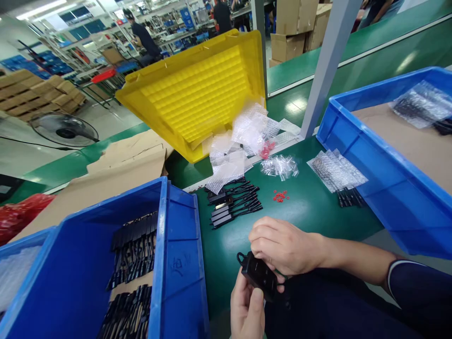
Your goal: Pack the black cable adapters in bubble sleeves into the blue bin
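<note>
My left hand (pixel 247 308) grips a small black box-shaped device with a cable (pixel 260 275), thumb along its lower side. A short loop of black cable sticks out at its upper left end. The fingers of my right hand (pixel 282 245) are closed at the upper end of the same device; what lies under the fingertips is hidden. Beyond my hands, several similar black devices with cables (pixel 231 205) lie in a row on the green table (pixel 219 249). Small red rings (pixel 280 196) are scattered to their right, near a pile of clear plastic pieces (pixel 279 166).
A blue bin (pixel 180 254) with rows of black devices stands left. Another blue bin (pixel 384 160) is at right, beside bubble-wrap bags (pixel 337 170) with black cables. A tilted yellow crate (pixel 197 89) and loose bubble wrap (pixel 249 127) stand behind; a grey post (pixel 328 66) rises nearby.
</note>
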`<act>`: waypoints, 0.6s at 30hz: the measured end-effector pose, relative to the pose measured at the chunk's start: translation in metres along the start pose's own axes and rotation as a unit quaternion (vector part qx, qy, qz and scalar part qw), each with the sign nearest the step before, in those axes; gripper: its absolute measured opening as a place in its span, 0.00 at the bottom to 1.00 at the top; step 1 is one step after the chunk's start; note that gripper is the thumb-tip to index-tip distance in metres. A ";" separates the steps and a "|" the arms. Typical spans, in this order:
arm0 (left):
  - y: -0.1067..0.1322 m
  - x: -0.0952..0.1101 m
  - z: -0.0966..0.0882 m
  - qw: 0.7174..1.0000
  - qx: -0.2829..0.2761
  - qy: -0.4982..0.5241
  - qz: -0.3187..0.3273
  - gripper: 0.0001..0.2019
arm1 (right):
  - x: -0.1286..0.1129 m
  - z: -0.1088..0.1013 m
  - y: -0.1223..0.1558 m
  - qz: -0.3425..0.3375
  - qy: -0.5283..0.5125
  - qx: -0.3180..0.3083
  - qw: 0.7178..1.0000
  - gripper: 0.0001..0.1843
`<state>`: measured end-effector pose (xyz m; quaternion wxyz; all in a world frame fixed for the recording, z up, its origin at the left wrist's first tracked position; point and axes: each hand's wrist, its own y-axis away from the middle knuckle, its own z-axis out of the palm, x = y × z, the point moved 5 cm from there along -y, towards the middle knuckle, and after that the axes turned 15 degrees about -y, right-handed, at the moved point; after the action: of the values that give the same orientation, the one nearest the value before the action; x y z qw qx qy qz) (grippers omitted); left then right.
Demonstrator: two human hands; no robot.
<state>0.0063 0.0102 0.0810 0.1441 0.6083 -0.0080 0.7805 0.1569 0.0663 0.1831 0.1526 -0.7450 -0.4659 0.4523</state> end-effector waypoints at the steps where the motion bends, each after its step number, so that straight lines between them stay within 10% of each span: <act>1: 0.000 0.000 0.001 1.000 -0.004 -0.001 0.005 0.20 | 0.001 0.001 0.000 -0.002 -0.001 -0.001 1.000 0.06; 18: -0.008 0.019 0.006 0.999 0.024 0.034 0.018 0.17 | -0.004 -0.010 -0.002 0.075 -0.140 0.040 0.986 0.11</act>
<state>0.0101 0.0206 0.0989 0.1154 0.5847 0.0045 0.8030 0.1632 0.0660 0.1921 0.0808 -0.7005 -0.4068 0.5808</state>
